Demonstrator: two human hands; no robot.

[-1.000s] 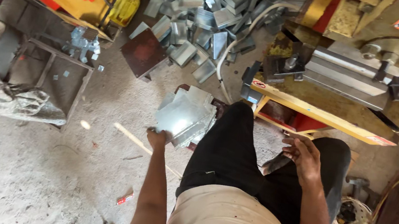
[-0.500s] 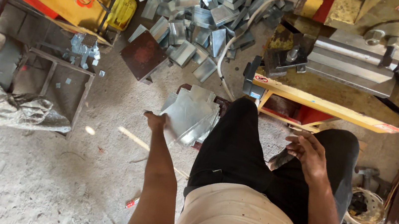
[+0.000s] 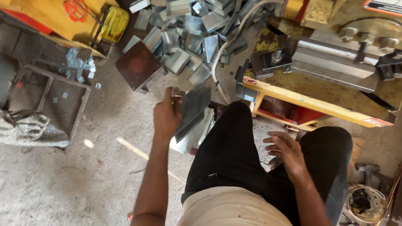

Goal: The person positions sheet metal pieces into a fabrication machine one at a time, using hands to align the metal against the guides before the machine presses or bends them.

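The left hand [image 3: 167, 116] pinches a thin, stiff metal sheet [image 3: 193, 109] by its nine o'clock edge, probably light but sharp, while the right hand [image 3: 284, 154] hovers spread.

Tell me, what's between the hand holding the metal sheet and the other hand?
In the head view, the person's black-trousered left thigh lies between the left hand, gripping the metal sheet, and the open right hand.

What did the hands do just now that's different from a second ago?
The left hand took a grey metal sheet off the stack on the floor and lifted it up toward the pile of metal pieces. The right hand stayed open and empty over the knee. The yellow machine and pile did not move.
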